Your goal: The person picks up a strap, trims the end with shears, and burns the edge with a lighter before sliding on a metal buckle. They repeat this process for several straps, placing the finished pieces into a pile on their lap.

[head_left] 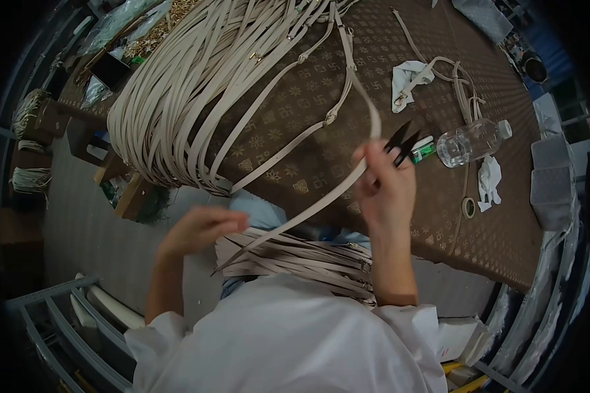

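My right hand [388, 183] is closed on a beige strap [318, 204] and also has small black scissors [403, 143], their blades pointing up and away. From this hand the strap runs down-left to a loose end above my lap, and another length goes up over the table. My left hand [206, 228] is beside the strap's lower part, apart from it, with its fingers together; whether they pinch anything is too blurred to tell. A bundle of beige straps [295, 259] with metal buckles lies across my lap.
A large heap of beige straps [170, 98] hangs over the left edge of the brown patterned table [295, 150]. On the right are a clear bottle [469, 143], a green-and-white item [424, 150], a tape roll [468, 207], white cloths [489, 180] and more straps [462, 92].
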